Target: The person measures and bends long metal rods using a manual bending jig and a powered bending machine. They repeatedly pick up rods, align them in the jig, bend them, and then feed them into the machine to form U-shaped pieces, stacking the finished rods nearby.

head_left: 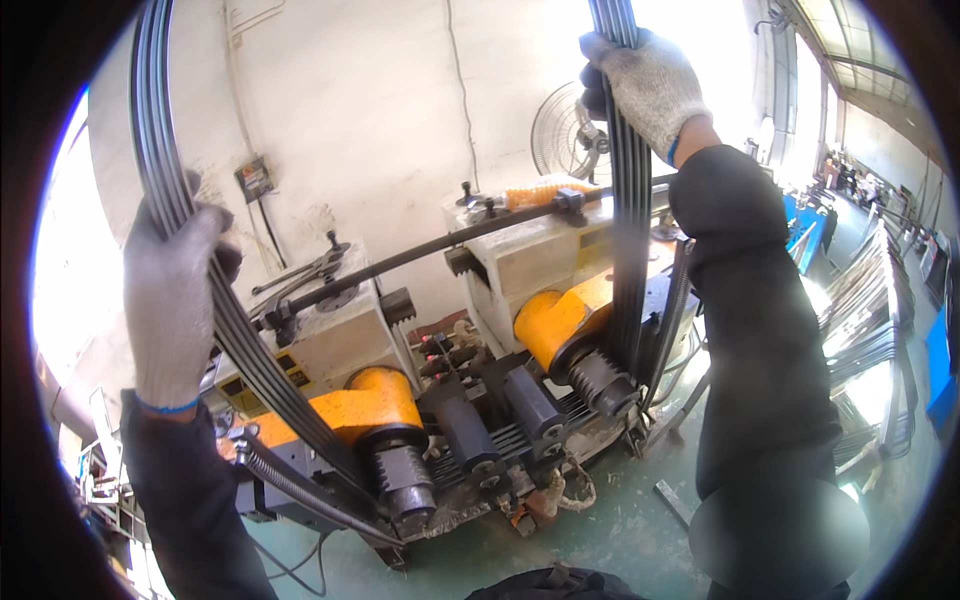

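My left hand (168, 310), in a pale knit glove with dark fingertips, is closed round a bundle of thin grey metal rods (157, 110). This bundle slants from the upper left down to the left grooved roller (404, 478). High on the right, my gloved right hand (652, 88) grips a second bundle of metal rods (631, 235), which runs steeply down beside the right grooved roller (598, 380). Both bundles reach a bending machine with a left orange arm (375, 405) and a right orange arm (545, 325). Whether they join at the bottom is hidden.
Two dark blocks (462, 435) stand between the orange arms. A dark bar (430, 245) crosses the machine's white housings. Behind is a round fan (570, 130) by the wall. Bent metal frames (880, 340) stack at the right; a loose metal strip (672, 503) lies on the green floor.
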### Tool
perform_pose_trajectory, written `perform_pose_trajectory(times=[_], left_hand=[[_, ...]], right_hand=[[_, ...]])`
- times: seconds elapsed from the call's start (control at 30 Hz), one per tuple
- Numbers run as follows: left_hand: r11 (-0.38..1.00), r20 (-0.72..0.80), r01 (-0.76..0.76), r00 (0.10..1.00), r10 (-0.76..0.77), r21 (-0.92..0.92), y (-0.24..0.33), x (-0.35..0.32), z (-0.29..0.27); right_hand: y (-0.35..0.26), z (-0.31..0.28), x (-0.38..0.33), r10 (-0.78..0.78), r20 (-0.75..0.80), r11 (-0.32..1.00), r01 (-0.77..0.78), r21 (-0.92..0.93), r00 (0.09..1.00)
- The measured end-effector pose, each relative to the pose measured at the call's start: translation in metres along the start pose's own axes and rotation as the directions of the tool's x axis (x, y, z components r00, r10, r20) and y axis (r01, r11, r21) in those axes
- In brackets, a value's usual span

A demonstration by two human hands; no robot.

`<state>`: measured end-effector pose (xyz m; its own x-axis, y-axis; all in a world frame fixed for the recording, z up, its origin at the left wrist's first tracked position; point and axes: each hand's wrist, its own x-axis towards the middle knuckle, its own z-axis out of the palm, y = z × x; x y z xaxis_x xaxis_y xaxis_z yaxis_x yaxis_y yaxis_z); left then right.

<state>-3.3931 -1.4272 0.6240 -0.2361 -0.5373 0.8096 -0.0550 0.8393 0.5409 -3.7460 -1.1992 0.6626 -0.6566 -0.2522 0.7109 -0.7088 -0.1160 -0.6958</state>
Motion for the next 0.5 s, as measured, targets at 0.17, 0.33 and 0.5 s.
perform_pose_trajectory(times=[0.17,0.33,0.5], left_hand=[[0.998,-0.037,-0.004,0.999,0.006,0.059,0.009,-0.006,0.007],[0.998,-0.016,0.005,1.0,-0.004,0.062,0.005,-0.004,0.002],[0.995,0.001,0.002,1.0,-0.002,0.102,-0.001,0.0,0.001]], right_hand=[[-0.001,-0.003,-0.002,-0.061,-0.043,0.997,0.058,-0.053,0.997],[0.005,0.0,0.0,-0.036,-0.043,0.999,0.035,-0.033,0.998],[0.005,-0.003,0.001,-0.056,-0.061,0.996,0.051,-0.074,0.997]])
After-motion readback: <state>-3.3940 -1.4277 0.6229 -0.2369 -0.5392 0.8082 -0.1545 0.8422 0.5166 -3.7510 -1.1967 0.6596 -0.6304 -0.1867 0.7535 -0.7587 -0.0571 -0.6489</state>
